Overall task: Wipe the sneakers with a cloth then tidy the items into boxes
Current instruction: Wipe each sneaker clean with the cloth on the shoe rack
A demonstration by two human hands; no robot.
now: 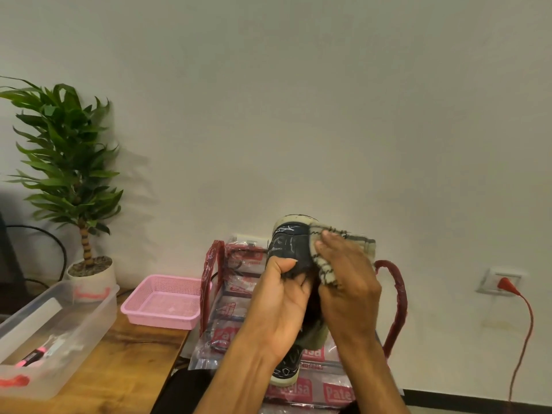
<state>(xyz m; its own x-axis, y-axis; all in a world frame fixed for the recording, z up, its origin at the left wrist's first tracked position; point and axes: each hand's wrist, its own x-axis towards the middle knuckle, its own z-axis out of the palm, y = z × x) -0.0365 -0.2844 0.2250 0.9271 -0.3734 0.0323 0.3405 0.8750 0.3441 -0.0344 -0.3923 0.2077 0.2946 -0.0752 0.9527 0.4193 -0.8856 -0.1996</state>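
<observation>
The sneaker [288, 249] is held up before the wall, over a printed bag [239, 294]. The left hand [280, 300] grips its middle, fingers curled round and thumb across the upper. The right hand [348, 279] holds the cloth [360, 243] against its side, fingers close together. Judged light, with a soft upper and a stiff sole, so midfoot is the soundest hold. The cloth is limp and should be kept bunched.

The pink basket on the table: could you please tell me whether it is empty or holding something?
Empty: the pink basket shows only its bare mesh floor.
</observation>
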